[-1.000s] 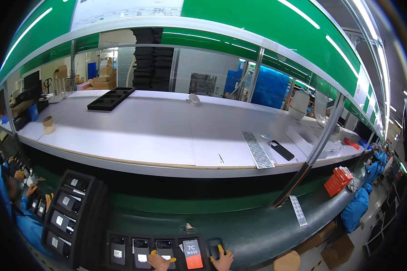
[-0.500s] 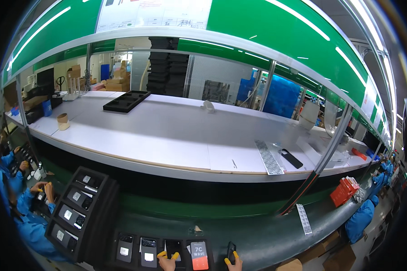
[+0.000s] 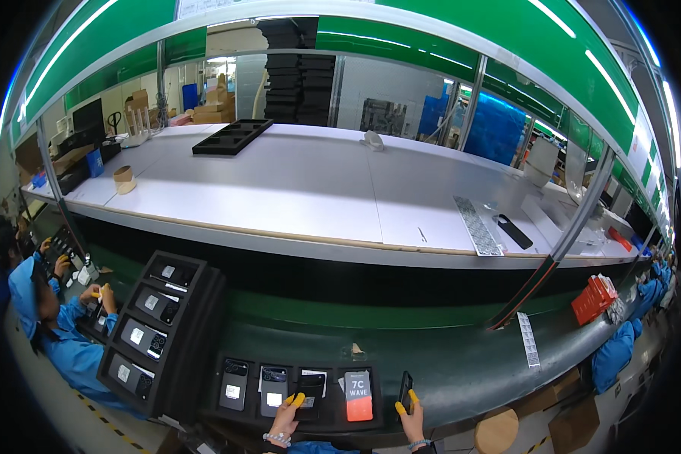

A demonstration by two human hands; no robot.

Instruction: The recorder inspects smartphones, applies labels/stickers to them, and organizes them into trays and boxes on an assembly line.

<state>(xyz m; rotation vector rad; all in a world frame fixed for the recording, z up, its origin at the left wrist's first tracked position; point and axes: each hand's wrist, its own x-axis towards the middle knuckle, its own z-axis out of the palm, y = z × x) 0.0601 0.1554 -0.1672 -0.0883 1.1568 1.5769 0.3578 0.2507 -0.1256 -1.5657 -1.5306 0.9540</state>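
My left hand (image 3: 284,420), yellow covers on its fingertips, has thumb and finger closed at the near-left edge of a dark phone (image 3: 310,387). That phone lies over a pale sheet in the third slot of a black foam tray (image 3: 321,426). Held nearly on edge in my right hand (image 3: 412,422) is another dark phone (image 3: 406,387), just right of the tray. Two phones with white labels, a left one (image 3: 234,382) and its neighbour (image 3: 273,390), fill the left slots. In the right slot lies a grey-and-orange phone-shaped piece (image 3: 359,395) with printing.
Stacked black trays (image 3: 153,325) of phones stand to my left, beside a co-worker in blue (image 3: 72,340). A white shelf (image 3: 280,181) runs beyond the green bench. A label strip (image 3: 527,339) and a red box (image 3: 594,299) are at right; a round stool (image 3: 496,430) stands below.
The view has shifted, so the bench and shelf sit differently in it. My left fingertips have drawn together at the phone in the third slot. My right hand still holds its phone.
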